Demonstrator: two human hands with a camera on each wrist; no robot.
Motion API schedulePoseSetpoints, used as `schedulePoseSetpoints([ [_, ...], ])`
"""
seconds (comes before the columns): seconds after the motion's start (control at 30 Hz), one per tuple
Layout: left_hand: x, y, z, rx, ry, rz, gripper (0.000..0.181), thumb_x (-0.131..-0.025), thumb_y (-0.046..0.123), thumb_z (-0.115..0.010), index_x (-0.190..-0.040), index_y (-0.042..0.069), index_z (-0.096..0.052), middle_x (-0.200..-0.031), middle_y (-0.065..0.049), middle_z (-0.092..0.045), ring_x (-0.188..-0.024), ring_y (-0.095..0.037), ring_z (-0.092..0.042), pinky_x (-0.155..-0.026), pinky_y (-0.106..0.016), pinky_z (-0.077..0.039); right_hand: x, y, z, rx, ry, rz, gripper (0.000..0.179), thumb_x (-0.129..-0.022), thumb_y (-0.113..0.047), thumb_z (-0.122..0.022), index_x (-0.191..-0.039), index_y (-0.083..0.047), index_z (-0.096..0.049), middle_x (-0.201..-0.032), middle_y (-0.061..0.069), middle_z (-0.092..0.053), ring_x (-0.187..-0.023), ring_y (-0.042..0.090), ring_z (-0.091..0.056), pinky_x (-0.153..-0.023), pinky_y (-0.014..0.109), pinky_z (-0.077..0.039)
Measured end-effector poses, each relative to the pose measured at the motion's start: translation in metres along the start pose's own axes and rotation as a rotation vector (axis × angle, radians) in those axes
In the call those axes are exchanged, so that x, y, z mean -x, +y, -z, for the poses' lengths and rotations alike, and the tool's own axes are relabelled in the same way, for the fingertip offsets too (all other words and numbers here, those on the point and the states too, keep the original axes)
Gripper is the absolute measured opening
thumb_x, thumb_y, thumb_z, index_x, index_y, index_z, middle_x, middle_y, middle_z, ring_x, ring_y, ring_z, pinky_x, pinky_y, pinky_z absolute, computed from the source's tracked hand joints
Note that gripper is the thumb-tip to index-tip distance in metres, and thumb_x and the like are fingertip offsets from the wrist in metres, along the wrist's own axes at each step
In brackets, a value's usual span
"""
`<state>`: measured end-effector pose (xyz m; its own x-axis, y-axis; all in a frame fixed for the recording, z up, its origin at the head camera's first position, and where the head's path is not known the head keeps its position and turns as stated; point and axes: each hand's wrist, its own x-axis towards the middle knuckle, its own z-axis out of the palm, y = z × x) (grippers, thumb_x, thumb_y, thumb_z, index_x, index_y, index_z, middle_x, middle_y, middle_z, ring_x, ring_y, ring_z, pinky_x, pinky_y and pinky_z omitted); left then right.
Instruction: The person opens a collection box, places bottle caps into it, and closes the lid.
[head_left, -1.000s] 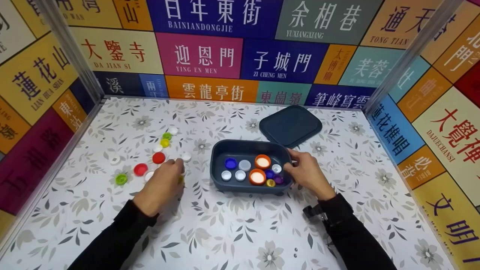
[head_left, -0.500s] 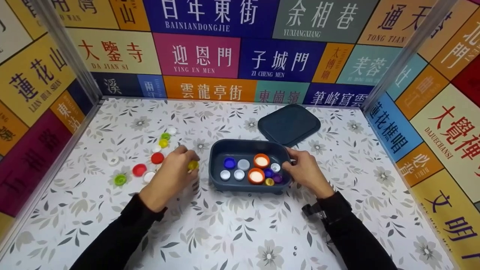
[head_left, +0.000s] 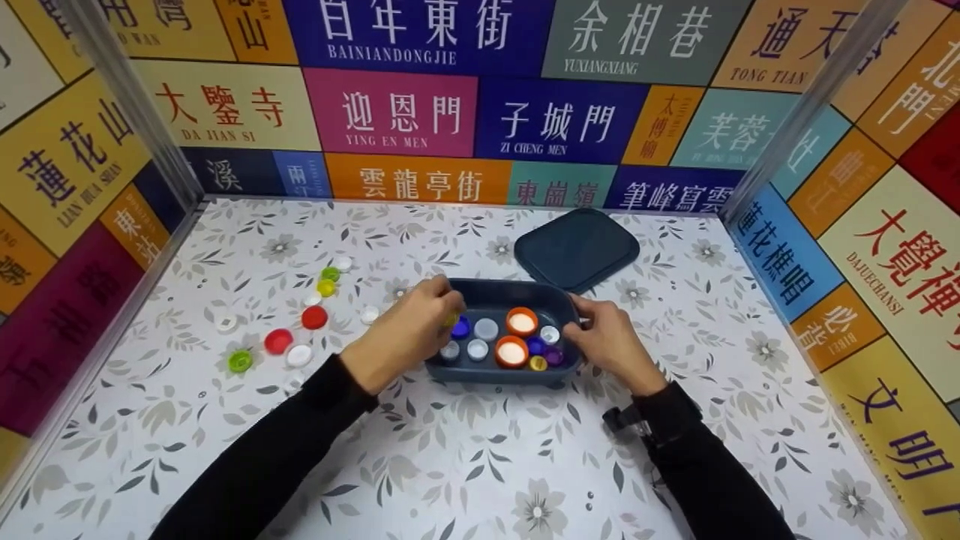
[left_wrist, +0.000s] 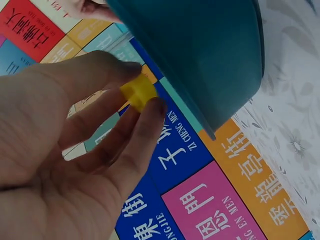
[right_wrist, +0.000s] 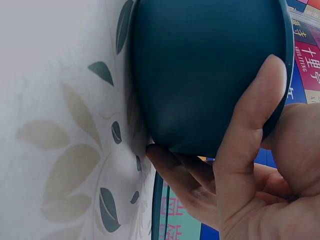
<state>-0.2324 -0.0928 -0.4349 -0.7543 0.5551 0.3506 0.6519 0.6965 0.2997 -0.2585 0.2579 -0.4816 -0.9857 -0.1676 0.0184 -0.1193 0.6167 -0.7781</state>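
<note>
Between thumb and fingertips, my left hand (head_left: 409,330) pinches a small yellow bottle cap (left_wrist: 140,92) over the left end of a dark blue-grey plastic box (head_left: 499,374). My right hand (head_left: 613,341) holds the box's right end, its thumb lying against the outer wall near the rim in the right wrist view. Inside the box lie several caps: two orange caps (head_left: 513,351) with pale insides, blue caps (head_left: 460,328), white caps (head_left: 478,349), a purple cap (head_left: 553,355) and a gold cap (head_left: 538,364). The left hand covers the box's left rim in the head view.
Left of the box, loose caps are scattered on the flower-patterned table: red caps (head_left: 278,341), green caps (head_left: 240,361), a yellow cap (head_left: 325,287) and several white caps (head_left: 298,355). A dark lid (head_left: 577,249) lies behind the box. Panels with printed characters (head_left: 401,112) enclose the table.
My left hand has picked the yellow cap up from the table and carried it right, to over the box's left end. My right hand has stayed at the box.
</note>
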Motion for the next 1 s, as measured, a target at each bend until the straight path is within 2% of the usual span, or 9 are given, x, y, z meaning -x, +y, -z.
schedulePoseSetpoints([
  [0.13, -0.01, -0.002, -0.007, -0.089, -0.064, 0.0, 0.019, -0.099, -0.009, -0.08, -0.117, -0.003, -0.081, -0.114, -0.021, -0.072, -0.103, -0.037, -0.077, -0.088, -0.046, -0.074, 0.0, 0.001, 0.0, 0.003, 0.002, 0.007, 0.067, -0.101, -0.004, -0.071, -0.167, -0.008, -0.062, -0.149, 0.023, -0.078, -0.105, 0.028, -0.082, -0.069, 0.018, -0.062],
  [0.27, -0.016, -0.005, -0.013, -0.181, -0.118, 0.005, 0.018, -0.103, -0.008, -0.074, -0.118, -0.003, -0.081, -0.113, -0.022, -0.073, -0.1, -0.04, -0.078, -0.085, -0.052, -0.073, 0.0, 0.002, -0.001, -0.007, 0.006, 0.012, 0.067, -0.1, -0.004, -0.071, -0.167, -0.008, -0.063, -0.148, 0.023, -0.079, -0.102, 0.027, -0.083, -0.065, 0.019, -0.062],
  [0.47, -0.018, -0.009, -0.015, -0.278, -0.173, 0.025, 0.02, -0.099, -0.005, -0.08, -0.118, 0.0, -0.082, -0.114, -0.021, -0.078, -0.103, -0.042, -0.08, -0.092, -0.059, -0.065, -0.001, -0.001, -0.001, -0.006, 0.0, 0.007, 0.067, -0.101, -0.003, -0.071, -0.167, -0.008, -0.062, -0.149, 0.024, -0.078, -0.101, 0.026, -0.082, -0.064, 0.021, -0.062],
  [0.63, -0.017, -0.01, -0.015, -0.298, -0.199, 0.044, 0.019, -0.1, -0.004, -0.079, -0.118, 0.001, -0.082, -0.114, -0.021, -0.08, -0.104, -0.043, -0.082, -0.094, -0.061, -0.064, -0.001, -0.002, -0.001, -0.001, 0.009, -0.001, 0.068, -0.1, -0.003, -0.072, -0.167, -0.008, -0.063, -0.145, 0.024, -0.08, -0.095, 0.024, -0.08, -0.06, 0.022, -0.061],
  [0.77, -0.018, -0.012, -0.018, -0.272, -0.214, 0.075, 0.021, -0.099, -0.001, -0.081, -0.12, 0.002, -0.081, -0.116, -0.022, -0.079, -0.108, -0.044, -0.081, -0.098, -0.064, -0.064, -0.001, -0.001, -0.002, -0.003, 0.01, 0.009, 0.068, -0.099, -0.003, -0.072, -0.167, -0.008, -0.063, -0.145, 0.023, -0.08, -0.094, 0.023, -0.081, -0.058, 0.021, -0.06],
  [0.93, -0.018, -0.015, -0.019, -0.227, -0.206, 0.102, 0.026, -0.098, 0.008, -0.088, -0.123, 0.005, -0.081, -0.12, -0.02, -0.079, -0.113, -0.042, -0.08, -0.1, -0.063, -0.063, -0.001, 0.0, -0.002, 0.038, 0.027, 0.044, 0.067, -0.098, -0.004, -0.072, -0.164, -0.006, -0.065, -0.144, 0.021, -0.081, -0.101, 0.023, -0.082, -0.071, 0.015, -0.059],
  [1.0, -0.017, -0.016, -0.017, -0.209, -0.182, 0.099, 0.027, -0.098, 0.012, -0.091, -0.123, 0.006, -0.082, -0.121, -0.019, -0.079, -0.115, -0.042, -0.08, -0.1, -0.063, -0.063, -0.002, 0.001, -0.001, 0.053, 0.035, 0.054, 0.066, -0.098, -0.005, -0.073, -0.163, -0.006, -0.066, -0.142, 0.02, -0.082, -0.103, 0.022, -0.081, -0.075, 0.013, -0.058],
])
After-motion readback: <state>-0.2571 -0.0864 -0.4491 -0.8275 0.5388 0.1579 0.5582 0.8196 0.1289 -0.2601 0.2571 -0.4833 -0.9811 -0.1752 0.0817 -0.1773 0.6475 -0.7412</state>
